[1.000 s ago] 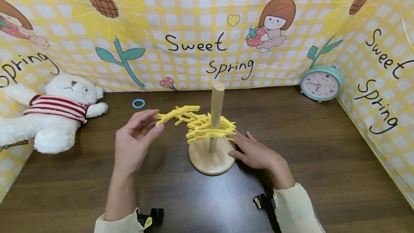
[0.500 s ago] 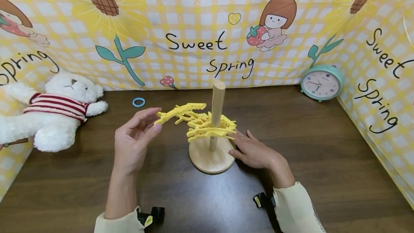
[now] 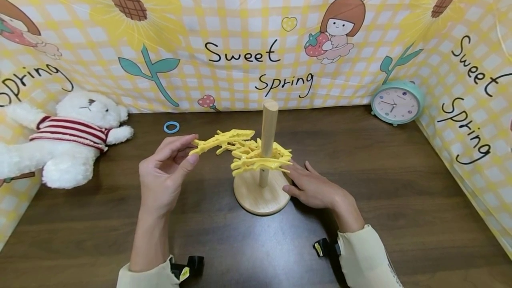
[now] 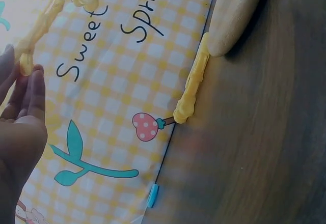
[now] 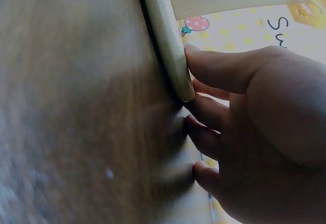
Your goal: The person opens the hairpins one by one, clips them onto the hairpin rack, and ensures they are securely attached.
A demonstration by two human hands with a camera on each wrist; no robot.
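My left hand [image 3: 162, 181] pinches one end of a yellow plastic animal-shaped piece [image 3: 222, 140] between thumb and fingertips. Its free end points right toward a wooden post [image 3: 269, 128]. Around the post hang several tangled yellow pieces [image 3: 260, 163], well above the round wooden base [image 3: 262, 203]. My right hand [image 3: 320, 188] rests at the base's right side. In the right wrist view its thumb [image 5: 219, 68] presses the base [image 5: 170, 46], and the other fingers extend along the rim and table. The left wrist view shows another yellow piece [image 4: 192, 84] lying beside the base.
A blue ring [image 3: 171, 127] lies toward the back of the dark wooden table [image 3: 208, 243]. At the left sits a white teddy bear [image 3: 76, 141] in a striped top. A mint-green alarm clock [image 3: 397, 103] stands back right, before a checked cloth [image 3: 236, 17].
The yellow piece in my left hand has swung so its free end reaches further right, toward the post. The left hand has shifted slightly left; my right hand stays put.
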